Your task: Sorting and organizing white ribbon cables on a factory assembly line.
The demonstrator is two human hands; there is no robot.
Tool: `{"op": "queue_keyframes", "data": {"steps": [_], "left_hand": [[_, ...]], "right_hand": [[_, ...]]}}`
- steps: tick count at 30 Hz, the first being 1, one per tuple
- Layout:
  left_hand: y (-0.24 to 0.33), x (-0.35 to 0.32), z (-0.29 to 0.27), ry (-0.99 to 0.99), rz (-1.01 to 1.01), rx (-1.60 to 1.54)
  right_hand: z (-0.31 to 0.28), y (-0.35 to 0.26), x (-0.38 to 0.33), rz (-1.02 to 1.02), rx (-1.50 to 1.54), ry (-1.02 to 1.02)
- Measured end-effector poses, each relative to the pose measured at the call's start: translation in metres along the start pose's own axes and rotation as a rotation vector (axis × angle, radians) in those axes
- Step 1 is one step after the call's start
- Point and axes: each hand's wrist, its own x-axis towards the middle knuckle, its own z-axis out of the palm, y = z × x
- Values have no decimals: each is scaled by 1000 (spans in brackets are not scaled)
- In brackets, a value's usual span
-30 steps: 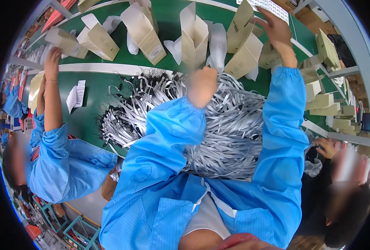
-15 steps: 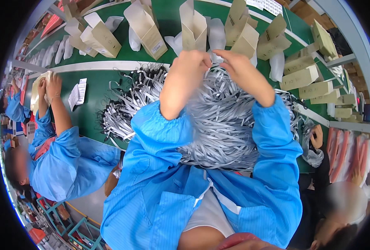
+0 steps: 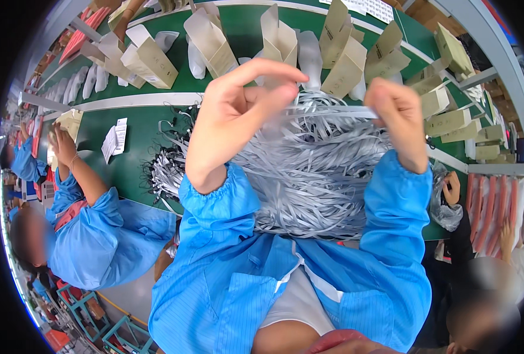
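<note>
Green workbench (image 3: 138,171), both raised hands, left (image 3: 238,112) and right (image 3: 397,115), pinching one grey strip (image 3: 332,110) taut.

We see tan cardboard boxes (image 3: 347,65) standing open along the green counter (image 3: 138,159), white paper slips (image 3: 115,140) lying left.

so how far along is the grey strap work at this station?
Done: cannot tell; no finished set shows. In hand: the left hand and right hand stretch one thin grey strap between them, raised above the pile. Left: a big tangled heap of grey flat straps covers the green table.
</note>
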Motion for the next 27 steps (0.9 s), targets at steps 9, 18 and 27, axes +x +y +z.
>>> {"op": "queue_keyframes", "data": {"steps": [9,18,27], "left_hand": [[-73,52,61,-406,19,-4],[-78,60,41,-224,19,-120],[-77,56,45,-61,65,344]], "right_hand": [[7,-36,12,-294,165,111],[4,20,2,-60,-421,538],[15,127,8,136,-202,-50]]}}
